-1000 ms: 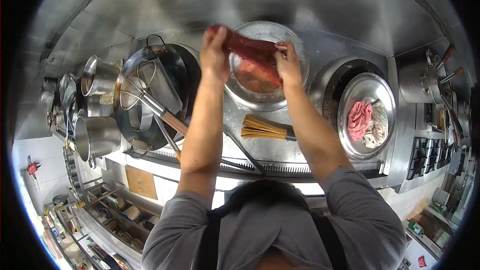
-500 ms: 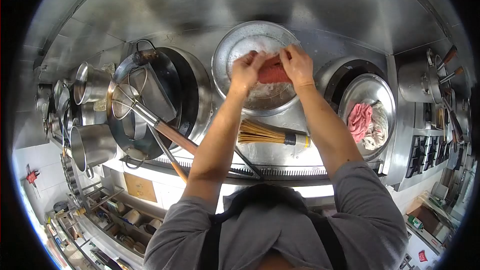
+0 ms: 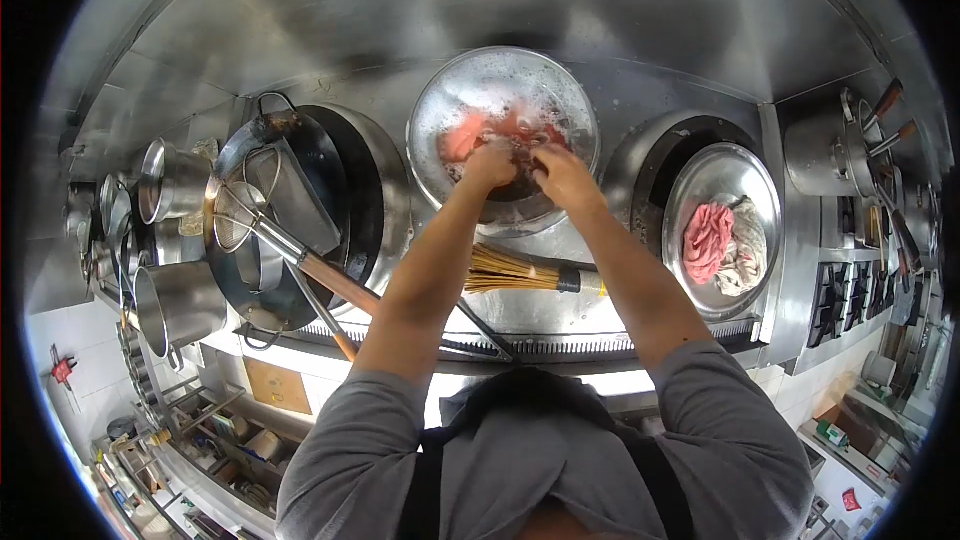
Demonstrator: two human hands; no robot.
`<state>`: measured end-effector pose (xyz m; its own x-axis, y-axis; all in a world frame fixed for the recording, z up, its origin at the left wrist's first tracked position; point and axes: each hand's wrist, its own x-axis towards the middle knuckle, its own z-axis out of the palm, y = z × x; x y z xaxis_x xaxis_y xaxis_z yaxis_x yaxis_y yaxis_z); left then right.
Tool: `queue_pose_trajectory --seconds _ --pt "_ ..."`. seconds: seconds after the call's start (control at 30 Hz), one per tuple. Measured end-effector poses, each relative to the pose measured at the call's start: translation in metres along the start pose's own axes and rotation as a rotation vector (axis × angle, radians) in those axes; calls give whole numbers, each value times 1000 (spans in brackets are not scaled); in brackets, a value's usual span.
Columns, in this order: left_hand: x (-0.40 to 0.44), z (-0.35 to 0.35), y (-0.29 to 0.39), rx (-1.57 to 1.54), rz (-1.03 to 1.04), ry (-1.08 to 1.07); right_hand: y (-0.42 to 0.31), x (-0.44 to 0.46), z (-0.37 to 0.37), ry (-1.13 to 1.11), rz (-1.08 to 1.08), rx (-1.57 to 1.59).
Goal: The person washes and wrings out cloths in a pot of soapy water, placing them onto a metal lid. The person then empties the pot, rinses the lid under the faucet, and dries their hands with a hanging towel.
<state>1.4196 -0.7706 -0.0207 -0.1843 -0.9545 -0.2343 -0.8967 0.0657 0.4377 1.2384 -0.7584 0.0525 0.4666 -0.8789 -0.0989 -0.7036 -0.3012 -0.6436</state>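
Observation:
A red cloth (image 3: 462,137) lies spread in foamy water inside a round metal basin (image 3: 423,90). My left hand (image 3: 492,162) is closed on the cloth's near part, its fingertips hidden in cloth and suds. Close by on the right, my right hand (image 3: 562,176) is curled on the same wet cloth, with its fingertips partly under the water. Just below the basin, a bamboo brush (image 3: 510,270) with a dark band lies on the steel counter between my forearms.
At left, a large wok (image 3: 225,270) holds strainers, with long handles (image 3: 340,282) reaching toward my left forearm. A metal bowl (image 3: 690,190) at right contains a pink cloth (image 3: 708,243) and a whitish cloth (image 3: 745,255). Steel pots (image 3: 180,308) stand far left.
Both hands have gone down into the basin with the red cloth. It was bunched up between them above the water; now it is spread wet among the suds.

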Motion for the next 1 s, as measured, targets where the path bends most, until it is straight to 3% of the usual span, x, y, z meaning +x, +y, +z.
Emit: queue_pose_trajectory --seconds 0.03,0.1,0.17,0.2,0.23,0.27,0.33,0.37,0.4,0.47,0.5,0.53,0.57,0.6,0.63,0.7,0.73,0.77,0.8,0.87,0.9,1.0 --pt "-7 -23 13 5 -7 0 -2 2 -2 -2 -5 6" --pt "-31 -85 52 -795 -271 17 -7 5 -2 327 -94 -75" --pt "-43 -100 54 -1185 -27 178 -14 15 -6 310 -61 101" --pt "-62 -124 69 -1367 -34 246 -19 20 -13 300 -32 259" --pt "-85 -154 87 -1552 -44 312 -33 19 -27 311 48 196" --pt "-95 -178 84 -1777 325 142 -33 19 -26 309 49 197" --pt "-108 -177 64 -2086 310 428 -35 21 -29 238 258 395" --pt "-106 -170 59 -2087 312 426 -40 25 -32 152 317 662" --pt "-98 -160 51 -2083 161 506 -39 31 -20 154 315 661" --pt "-69 -114 16 -1917 -227 615 -36 47 18 562 16 762" --pt "-61 -102 17 -1890 -264 425 -80 27 -6 396 106 773" --pt "-54 -90 19 -1854 -302 233 -104 17 -9 427 38 515" --pt "-43 -68 6 -1853 -301 228 -111 10 4 388 -114 429" --pt "-29 -37 -11 -2042 -3 83 -111 6 14 348 -264 336" --pt "-19 -21 -18 -2203 314 -75 -106 2 16 351 -261 327" --pt "-25 -21 -5 -2282 231 -79 -91 -4 16 493 -314 201" --pt "-37 -27 7 -2350 136 -74 -72 11 9 713 -383 75" --pt "-63 -87 76 -1964 -436 224 -52 18 6 513 -36 257" --pt "-53 -81 78 -2081 -417 251 -35 25 -12 377 77 58" --pt "-51 -82 58 -1762 -438 422 -23 28 -43 343 49 -208" --pt "-54 -92 49 -1540 -282 450 -10 26 -49 356 19 -226" --pt "-31 -69 11 -482 -317 480 7 19 -43 302 -126 -241"
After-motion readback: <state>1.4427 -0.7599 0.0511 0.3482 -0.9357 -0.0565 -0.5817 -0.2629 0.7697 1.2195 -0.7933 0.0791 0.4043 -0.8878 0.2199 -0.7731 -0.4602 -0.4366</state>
